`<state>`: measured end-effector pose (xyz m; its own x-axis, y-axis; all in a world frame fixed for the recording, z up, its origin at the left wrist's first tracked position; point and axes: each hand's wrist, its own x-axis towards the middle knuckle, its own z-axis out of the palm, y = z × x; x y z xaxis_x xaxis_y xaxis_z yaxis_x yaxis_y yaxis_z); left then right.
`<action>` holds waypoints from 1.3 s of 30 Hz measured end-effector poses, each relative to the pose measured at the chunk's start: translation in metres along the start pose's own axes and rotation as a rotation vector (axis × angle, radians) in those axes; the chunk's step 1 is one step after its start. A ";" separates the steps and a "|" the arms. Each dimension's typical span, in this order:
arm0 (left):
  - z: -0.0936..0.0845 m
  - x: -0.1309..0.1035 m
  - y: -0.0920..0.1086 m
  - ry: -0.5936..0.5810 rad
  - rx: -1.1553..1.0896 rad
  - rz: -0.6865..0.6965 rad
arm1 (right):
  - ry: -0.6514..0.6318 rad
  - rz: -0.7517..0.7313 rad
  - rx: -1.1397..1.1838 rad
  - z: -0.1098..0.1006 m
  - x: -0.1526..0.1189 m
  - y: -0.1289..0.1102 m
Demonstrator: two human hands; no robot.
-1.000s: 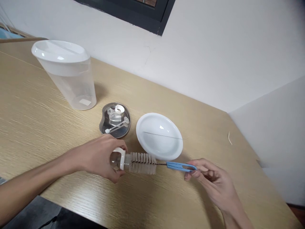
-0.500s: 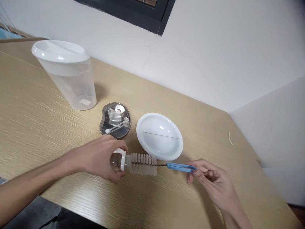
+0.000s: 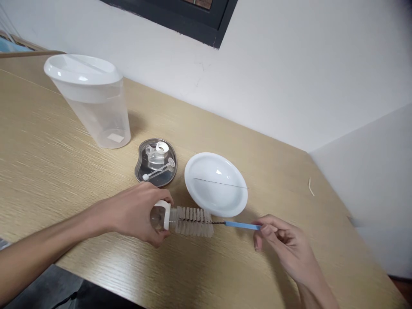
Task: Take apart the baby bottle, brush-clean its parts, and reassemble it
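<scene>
My left hand [image 3: 141, 214] is closed around a clear baby bottle [image 3: 157, 217] with a white band, lying sideways with its mouth to the right. A bottle brush [image 3: 195, 221] with pale bristles has its tip at the bottle's mouth, while most of the bristles stay outside. Its blue handle [image 3: 243, 225] is pinched between the thumb and fingers of my right hand [image 3: 286, 246]. Just beyond the brush is a white oval bowl [image 3: 215, 201], with a thin wire [image 3: 220, 183] lying across it.
A metal kidney dish [image 3: 141, 165] holds a white ring [image 3: 162, 148], a clear cap [image 3: 156, 158] and a straw piece [image 3: 159, 171]. Behind it stands a tall clear pitcher [image 3: 103, 111] with a white lid. A small pale strip [image 3: 310, 187] lies on the table's right side.
The blue handle has turned about its length in my right hand, now showing its narrow edge. My left hand and the bottle have stayed almost in place.
</scene>
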<state>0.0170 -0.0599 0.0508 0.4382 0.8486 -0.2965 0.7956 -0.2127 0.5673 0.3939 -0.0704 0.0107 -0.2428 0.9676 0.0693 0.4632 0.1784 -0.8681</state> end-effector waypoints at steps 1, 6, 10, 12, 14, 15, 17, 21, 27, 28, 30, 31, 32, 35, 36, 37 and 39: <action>0.000 0.000 0.000 0.001 0.000 -0.001 | -0.002 0.003 -0.012 0.000 0.000 -0.001; 0.000 0.001 0.000 -0.018 -0.011 0.000 | 0.059 -0.010 -0.062 -0.001 -0.002 -0.001; 0.001 0.002 -0.002 -0.018 -0.025 -0.014 | 0.137 -0.096 -0.100 -0.003 -0.003 0.001; 0.002 0.002 -0.003 -0.014 -0.036 -0.014 | 0.149 -0.153 -0.100 -0.003 -0.002 0.002; 0.002 0.002 -0.003 -0.010 -0.045 -0.010 | 0.144 -0.197 -0.109 -0.004 -0.002 0.004; 0.002 0.002 -0.003 -0.008 -0.050 -0.010 | 0.149 -0.208 -0.109 -0.004 -0.002 0.004; 0.001 0.002 -0.002 -0.014 -0.073 -0.014 | 0.181 -0.216 -0.074 -0.003 -0.004 0.005; -0.002 0.000 0.000 -0.050 -0.168 -0.045 | 0.268 -0.278 0.070 0.000 -0.009 0.003; -0.001 -0.001 -0.001 -0.156 -0.322 -0.147 | 0.225 -0.346 0.135 0.003 -0.010 -0.001; 0.000 0.000 -0.001 -0.162 -0.323 -0.152 | 0.238 -0.329 0.131 0.003 -0.010 -0.001; 0.000 0.000 -0.002 -0.155 -0.311 -0.146 | 0.258 -0.291 0.125 0.002 -0.010 0.001; 0.001 0.000 -0.002 -0.150 -0.302 -0.141 | 0.258 -0.274 0.125 0.001 -0.010 0.002; 0.001 0.000 -0.002 -0.147 -0.294 -0.138 | 0.253 -0.259 0.128 0.001 -0.010 0.003; 0.001 0.001 0.000 -0.151 -0.274 -0.142 | 0.238 -0.212 0.150 0.000 -0.010 0.006; 0.001 0.001 0.000 -0.152 -0.268 -0.142 | 0.235 -0.198 0.159 0.000 -0.010 0.006; 0.000 0.001 0.001 -0.150 -0.262 -0.137 | 0.233 -0.188 0.164 0.000 -0.009 0.006; 0.000 0.001 0.002 -0.145 -0.254 -0.128 | 0.229 -0.170 0.169 0.000 -0.009 0.006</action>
<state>0.0186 -0.0597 0.0513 0.4111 0.7789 -0.4735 0.7260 0.0343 0.6868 0.3990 -0.0778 0.0052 -0.0980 0.9448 0.3126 0.2798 0.3276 -0.9024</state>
